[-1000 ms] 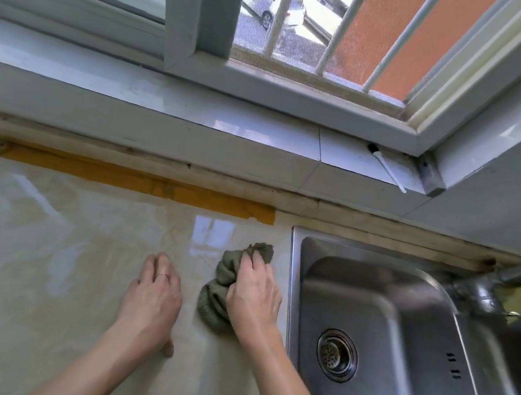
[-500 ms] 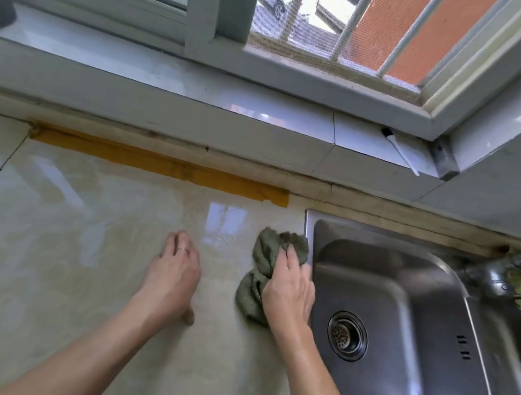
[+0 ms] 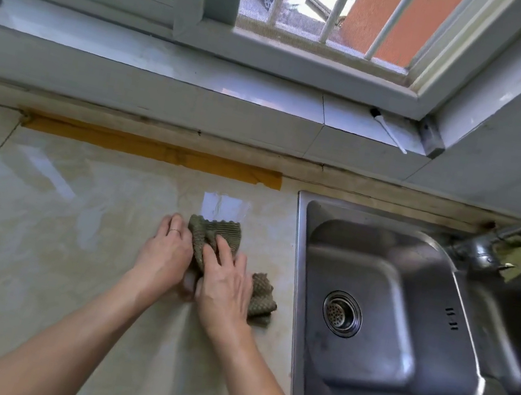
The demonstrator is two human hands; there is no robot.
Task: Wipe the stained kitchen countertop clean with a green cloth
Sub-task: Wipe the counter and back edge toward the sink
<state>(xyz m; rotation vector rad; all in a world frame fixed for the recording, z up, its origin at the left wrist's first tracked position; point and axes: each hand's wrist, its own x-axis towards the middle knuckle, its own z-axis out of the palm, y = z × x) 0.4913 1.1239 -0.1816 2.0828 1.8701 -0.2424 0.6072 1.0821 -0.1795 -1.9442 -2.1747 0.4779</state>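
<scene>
While green cloth (image 3: 229, 232) sits crumpled, right hand (image 3: 226, 283), left hand (image 3: 165, 253) touch it, fingers (image 3: 223, 249) flat.

Bright daylight. Your light source is the window (image 3: 319, 16) ahead and above, and its pane at upper left is blown out to white. The windowsill (image 3: 140, 43) reads pale and washed out. The glossy countertop (image 3: 49, 264) mirrors the window: one hard white glare patch just beyond the cloth (image 3: 214, 234), softer streaks to the left. Shadows are weak; a thin one hugs the cloth's near edge. The sink (image 3: 369, 321) is darker, with dull reflections. Straight lines bow toward the frame edges. The centre is sharp, but the far right, by the tap (image 3: 476, 249), is smeared.
</scene>
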